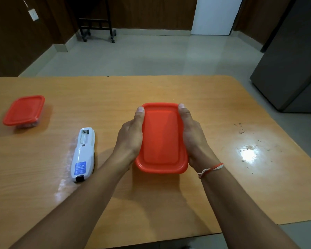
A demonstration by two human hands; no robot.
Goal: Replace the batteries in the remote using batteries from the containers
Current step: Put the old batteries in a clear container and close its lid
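Observation:
A rectangular container with a red lid (pixel 161 139) sits at the middle of the wooden table (pixel 223 108). My left hand (pixel 131 137) grips its left side and my right hand (pixel 194 139) grips its right side, thumbs lying along the lid's edges. Its contents are hidden under the lid. To the left lies a white remote (pixel 83 155), face down, with its battery compartment open and empty at the far end. A second, smaller container with a red lid (pixel 24 110) stands closed at the far left.
Small dark crumbs and a bright light glare (pixel 248 153) mark the table to the right. Beyond the table is bare floor, a black wheeled stand (pixel 97 31) at the back, and a grey fridge (pixel 291 69) at the right.

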